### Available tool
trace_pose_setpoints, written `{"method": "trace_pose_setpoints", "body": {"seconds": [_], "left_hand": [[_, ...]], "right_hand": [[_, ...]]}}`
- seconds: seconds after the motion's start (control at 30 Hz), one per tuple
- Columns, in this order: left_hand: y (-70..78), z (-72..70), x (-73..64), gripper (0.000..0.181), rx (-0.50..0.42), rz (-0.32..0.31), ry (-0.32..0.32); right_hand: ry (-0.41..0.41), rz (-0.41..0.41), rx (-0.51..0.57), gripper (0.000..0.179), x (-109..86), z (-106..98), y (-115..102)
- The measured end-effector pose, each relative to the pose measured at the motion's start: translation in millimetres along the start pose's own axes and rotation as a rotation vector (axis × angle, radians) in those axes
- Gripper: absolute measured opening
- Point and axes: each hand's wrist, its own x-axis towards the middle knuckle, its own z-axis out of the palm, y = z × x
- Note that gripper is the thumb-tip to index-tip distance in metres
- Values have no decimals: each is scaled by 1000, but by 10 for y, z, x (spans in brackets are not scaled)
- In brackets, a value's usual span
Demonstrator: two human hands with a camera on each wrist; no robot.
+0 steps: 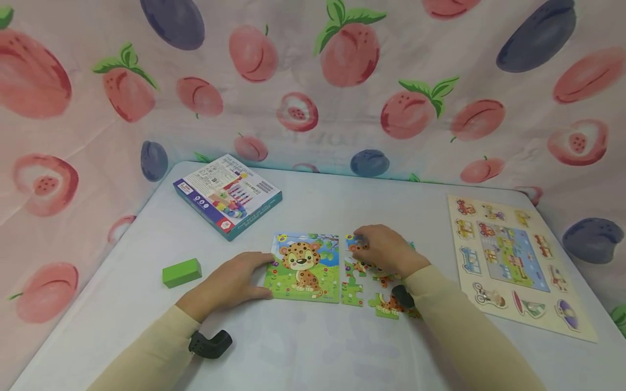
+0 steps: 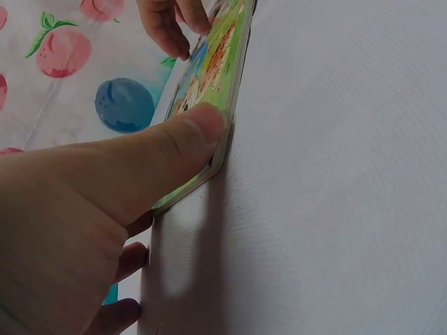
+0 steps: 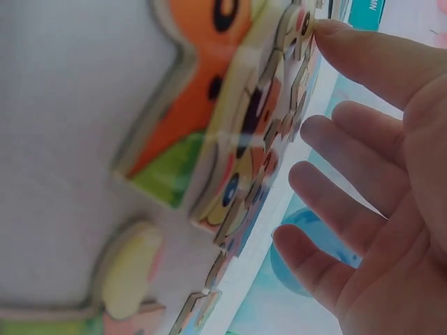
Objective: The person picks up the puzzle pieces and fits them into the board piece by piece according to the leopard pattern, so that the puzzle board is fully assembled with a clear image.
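A square leopard picture board (image 1: 303,269) lies on the table. My left hand (image 1: 232,282) is at its left side; in the left wrist view its thumb (image 2: 206,124) rests on the board's corner and the other fingers lie past the edge. Just right of the board is a partly assembled leopard jigsaw puzzle (image 1: 352,293) with gaps between pieces. Over its upper part is my right hand (image 1: 386,250). The right wrist view has one fingertip (image 3: 328,28) touching the far pieces, the other fingers apart and fairly straight. Part of the puzzle is hidden beneath this hand.
Behind to the left lies a boxed set (image 1: 227,195). A green block (image 1: 182,272) is left of my left hand. At the right is a large wooden vehicle puzzle board (image 1: 518,266). Fruit-printed cloth (image 1: 332,136) hangs behind the white table.
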Motion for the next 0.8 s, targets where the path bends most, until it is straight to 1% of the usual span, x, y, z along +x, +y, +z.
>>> {"method": "trace_pose_setpoints", "body": {"seconds": [0.3,0.57,0.8], "left_hand": [[-29,23,9,74,-19,-6,-2],[-47,26,10,73,-25,5,11],[-46,20,5,73,-39,3,9]], "right_hand": [[-5,-9,4,54,8,2,-10],[-6,-31,-10,51,22,-6,-2],[-6,-23,15,51,23,-16,-8]]}}
